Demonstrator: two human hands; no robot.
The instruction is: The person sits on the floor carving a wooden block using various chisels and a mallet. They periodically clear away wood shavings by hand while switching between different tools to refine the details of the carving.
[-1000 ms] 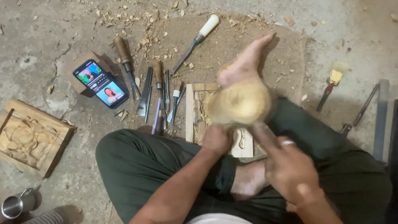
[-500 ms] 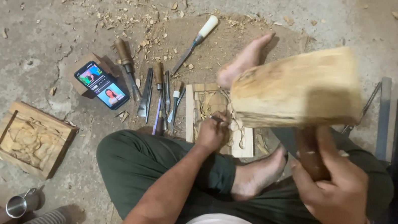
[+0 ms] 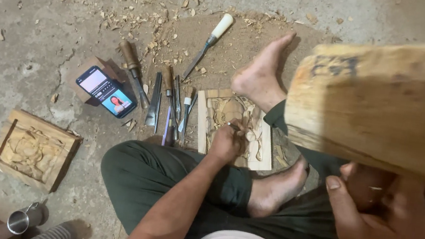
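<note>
Carefully: right hand (image 3: pixel 382 232) clenched around the raised wooden mallet (image 3: pixel 387 103), left hand (image 3: pixel 227 144) closed on a chisel (image 3: pixel 233 126) set against the carved panel (image 3: pixel 233 127) between the feet; best struck squarely, chisel steady, fingers low.

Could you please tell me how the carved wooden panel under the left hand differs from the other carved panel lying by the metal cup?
The panel under the left hand is pale, thin, wedged between the feet. The panel by the metal cup is darker, thicker-framed, untouched. Both are rectangular relief carvings.
</note>
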